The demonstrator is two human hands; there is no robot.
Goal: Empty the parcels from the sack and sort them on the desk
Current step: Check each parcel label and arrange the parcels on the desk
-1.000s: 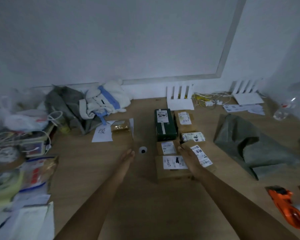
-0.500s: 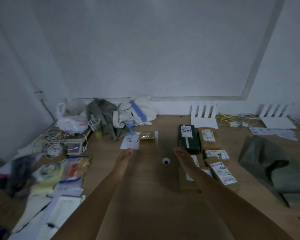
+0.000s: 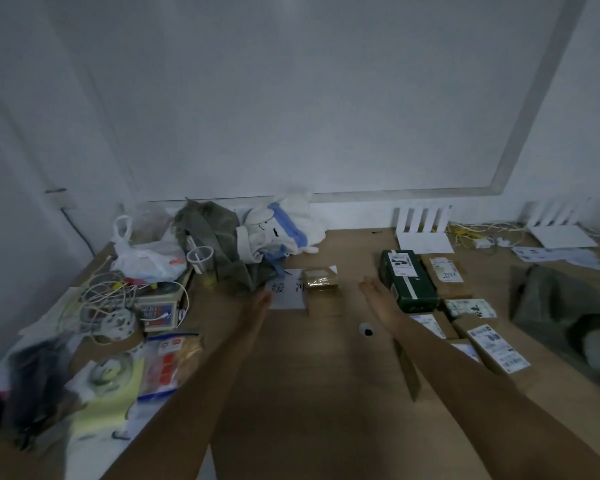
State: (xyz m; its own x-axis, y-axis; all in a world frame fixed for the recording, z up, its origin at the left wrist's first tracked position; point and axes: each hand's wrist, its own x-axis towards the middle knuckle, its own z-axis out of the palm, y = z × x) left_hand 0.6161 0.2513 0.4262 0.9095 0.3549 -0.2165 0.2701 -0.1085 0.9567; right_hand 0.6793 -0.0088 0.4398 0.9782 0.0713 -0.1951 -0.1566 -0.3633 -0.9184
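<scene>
Though dim, sack (image 3: 548, 303) cut off rightward

Cluttered parcel-sorting desk (image 3: 319, 393), labelled parcels (image 3: 445, 271)

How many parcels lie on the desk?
7, perhaps more hidden: small brown box on the paper; green box; brown parcels, and one behind the right forearm.

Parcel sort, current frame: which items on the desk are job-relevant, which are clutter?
Job:
dark green parcel
labelled brown parcels
small brown box on the paper sign
grey sack

Clutter:
plush toy
plastic bag
tangled cables
plastic cup
</scene>
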